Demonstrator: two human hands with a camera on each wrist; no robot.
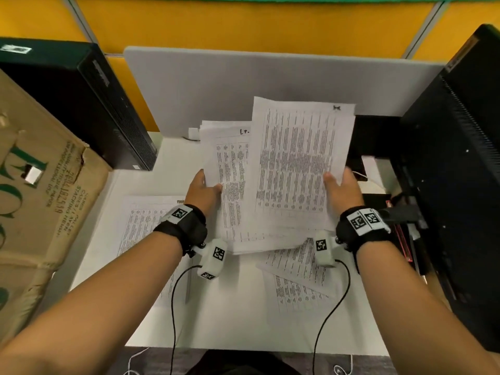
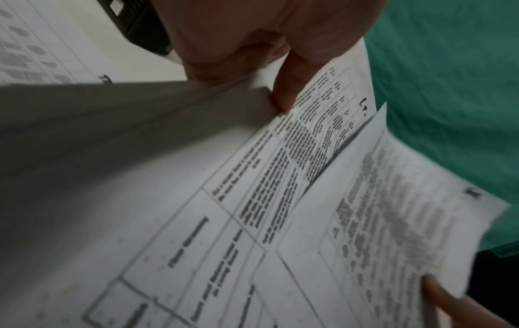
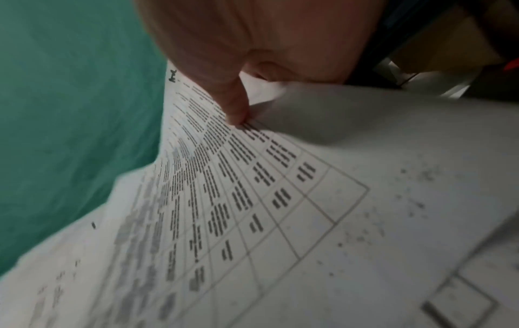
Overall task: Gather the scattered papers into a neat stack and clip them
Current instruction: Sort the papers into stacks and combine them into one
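Left hand (image 1: 203, 189): I grip the left edge of the lower bundle of white printed table sheets (image 1: 228, 182), thumb on the face, fingers behind.
Right hand (image 1: 341, 190): I pinch the right edge of the upper white printed sheet (image 1: 297, 158), thumb on top; it overlaps the bundle and sits higher and skewed.
Held papers vs hands: both lifted off the white tabletop (image 1: 238, 307), spanning between my two hands, edges not yet flush.
Loose papers: one printed sheet flat on the tabletop (image 1: 140, 226) under my left wrist; more printed sheets (image 1: 295, 272) below the right wrist, askew.
Risk, slip: thin edge pinches only; I judge a sheet could slide out or fan if I tap too hard.
Risk, crease: the bowed upper sheet may fold when squared.
Risk, omission: loose sheets could be left unclipped.
Clip: none in view.
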